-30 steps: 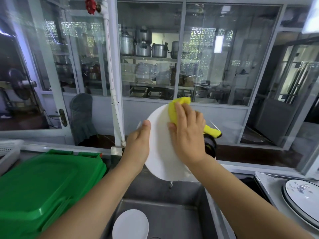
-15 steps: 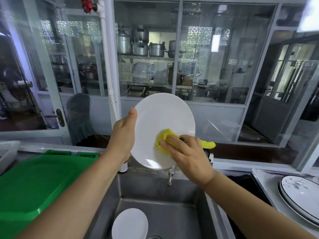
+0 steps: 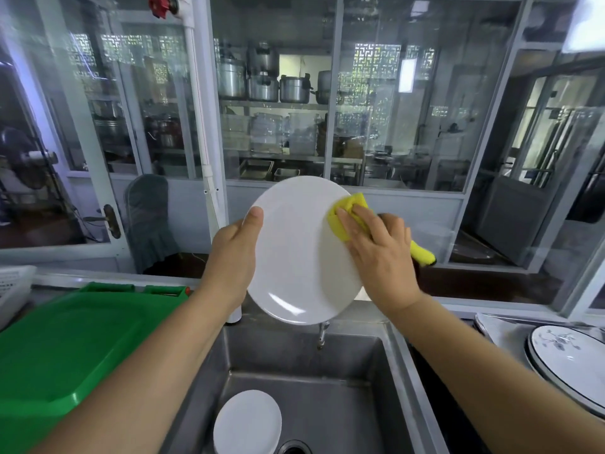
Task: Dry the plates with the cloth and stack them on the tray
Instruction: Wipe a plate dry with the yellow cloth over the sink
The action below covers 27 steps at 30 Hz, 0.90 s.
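A plain white plate (image 3: 294, 253) is held upright above the sink, its face toward me. My left hand (image 3: 234, 253) grips its left rim, thumb on the front. My right hand (image 3: 379, 253) presses a folded yellow cloth (image 3: 347, 214) against the plate's upper right edge; the cloth's tail sticks out past the hand on the right. A second small white plate (image 3: 247, 424) lies in the sink. Patterned white plates (image 3: 569, 358) are stacked on a metal tray (image 3: 494, 326) at the right.
The steel sink (image 3: 327, 381) lies below my hands, with a tap spout (image 3: 322, 335) under the held plate. A green plastic lid (image 3: 65, 348) covers the counter on the left. A white basket (image 3: 13, 286) sits at the far left. Glass partitions stand behind.
The plate's face has turned toward me. My right hand with the cloth has wiped from the top, down to the plate's middle, then up to its right edge.
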{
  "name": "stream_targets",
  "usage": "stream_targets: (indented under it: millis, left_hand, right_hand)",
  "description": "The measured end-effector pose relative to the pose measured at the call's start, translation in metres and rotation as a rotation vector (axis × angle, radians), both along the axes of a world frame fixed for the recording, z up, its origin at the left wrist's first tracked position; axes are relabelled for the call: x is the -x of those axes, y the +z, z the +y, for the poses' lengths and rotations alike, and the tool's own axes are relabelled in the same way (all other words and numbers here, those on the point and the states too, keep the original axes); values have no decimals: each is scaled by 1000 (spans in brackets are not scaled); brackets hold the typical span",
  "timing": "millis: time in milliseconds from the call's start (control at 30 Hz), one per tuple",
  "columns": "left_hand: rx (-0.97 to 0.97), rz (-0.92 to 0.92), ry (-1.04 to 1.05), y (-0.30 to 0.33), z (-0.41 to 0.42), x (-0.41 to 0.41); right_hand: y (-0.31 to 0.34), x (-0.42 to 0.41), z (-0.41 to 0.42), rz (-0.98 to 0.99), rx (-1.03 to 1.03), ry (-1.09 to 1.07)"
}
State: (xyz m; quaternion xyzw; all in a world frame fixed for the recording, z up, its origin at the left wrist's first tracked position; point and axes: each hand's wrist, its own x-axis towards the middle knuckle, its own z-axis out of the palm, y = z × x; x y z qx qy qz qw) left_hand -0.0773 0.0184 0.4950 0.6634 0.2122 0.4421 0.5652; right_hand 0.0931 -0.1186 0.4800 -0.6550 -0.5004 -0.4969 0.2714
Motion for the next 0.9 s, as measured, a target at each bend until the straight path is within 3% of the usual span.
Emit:
stream_targets:
  millis: [200, 400, 567, 633, 767, 900]
  left_hand:
    - [165, -181, 58, -2, -4, -12]
    - [241, -265, 106, -7, -10, -26]
    - [298, -246, 122, -17, -4, -24]
    - [305, -237, 130, -17, 2, -20]
    - [316, -215, 121, -17, 10, -14]
    - [397, -217, 126, -22, 15, -15]
  right_hand:
    - [-39, 47, 8, 154, 35, 30]
    - [-52, 85, 22, 109, 5, 230]
    - [-68, 59, 10, -20, 117, 186]
    - [-70, 39, 0, 15, 115, 159]
    - [-55, 6, -11, 276, -49, 100]
    - [-28, 3, -9, 1012, -276, 298]
